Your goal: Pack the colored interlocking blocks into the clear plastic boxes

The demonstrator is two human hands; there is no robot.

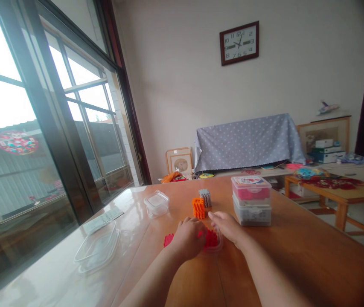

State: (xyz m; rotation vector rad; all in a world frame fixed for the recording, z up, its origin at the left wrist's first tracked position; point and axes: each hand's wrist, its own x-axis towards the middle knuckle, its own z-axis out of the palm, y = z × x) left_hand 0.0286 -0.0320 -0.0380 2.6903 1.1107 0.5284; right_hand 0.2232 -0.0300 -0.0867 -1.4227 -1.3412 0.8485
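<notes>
My left hand (188, 238) is closed, its fingers curled down over a small clear plastic container (219, 246) of red plastic pieces (212, 238). Some red shows at its fingertips, as if pinched there. More red pieces (168, 240), joined in a textured block, lie left of that hand. On the right side of the container my right hand (226, 227) is held with fingers stretched out and nothing visible in it. Just beyond both hands stands an orange block of joined pieces (198, 209), with a grey block (205, 198) behind it.
Two stacked lidded boxes (251, 201) stand at right on the wooden table (143, 264). Clear containers (156, 204) and clear lids (98, 247) lie left, near a paper sheet (103, 221). A low side table (345, 192) stands beyond the right edge.
</notes>
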